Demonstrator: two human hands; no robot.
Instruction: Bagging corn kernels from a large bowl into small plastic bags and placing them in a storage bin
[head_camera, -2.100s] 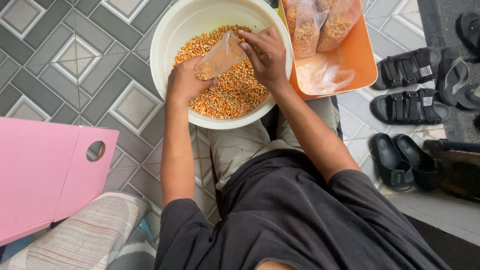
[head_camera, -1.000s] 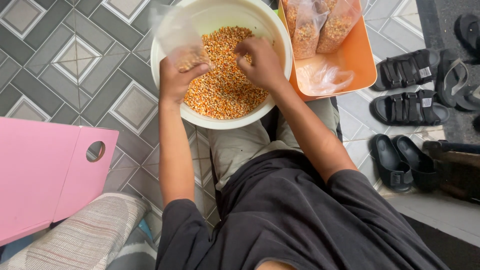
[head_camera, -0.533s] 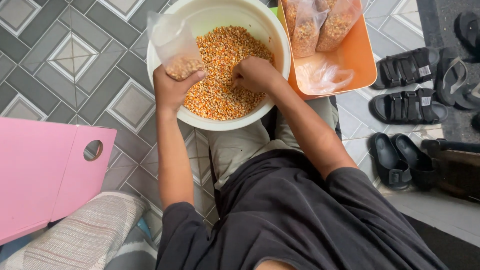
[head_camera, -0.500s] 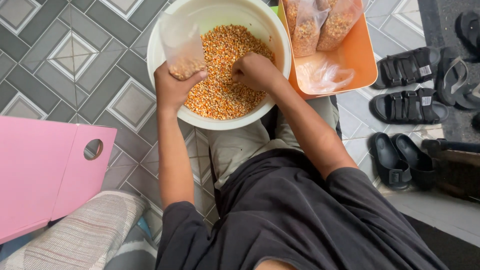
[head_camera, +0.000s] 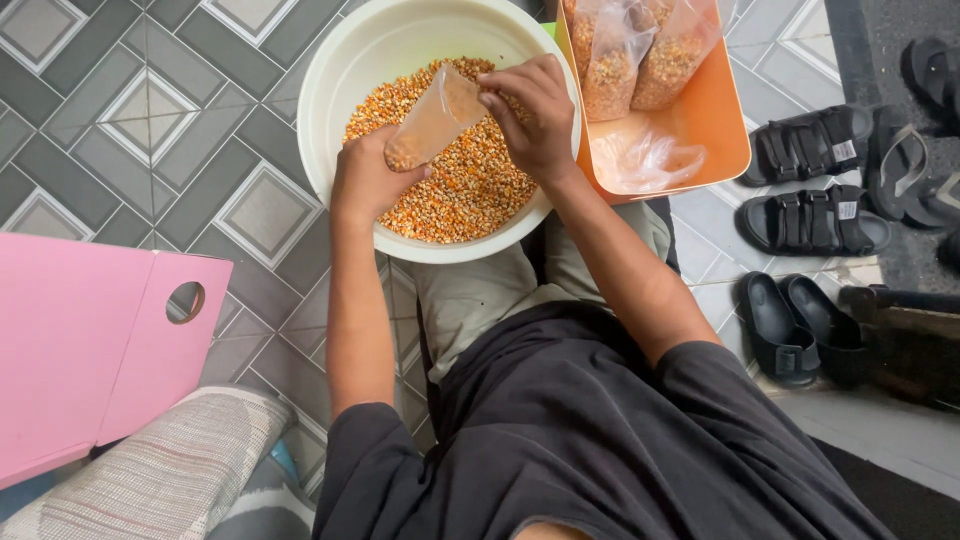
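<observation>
A cream round bowl (head_camera: 340, 90) on the tiled floor holds a heap of orange and yellow corn kernels (head_camera: 460, 190). My left hand (head_camera: 365, 180) grips the bottom of a small clear plastic bag (head_camera: 432, 120) that is partly filled with kernels and tilted over the bowl. My right hand (head_camera: 530, 115) is at the bag's open mouth, fingers bunched against it. Both hands hover over the kernels.
An orange tray (head_camera: 705, 130) right of the bowl holds two filled bags of kernels (head_camera: 640, 50) and an empty clear bag (head_camera: 640, 160). Black sandals (head_camera: 810, 210) lie on the right. A pink board (head_camera: 90, 350) and a striped cushion (head_camera: 150, 470) sit at the left.
My left hand has tipped the bag from upright at the bowl's left rim to slanting over the kernels. My right hand has lifted out of the kernels to the bag's mouth.
</observation>
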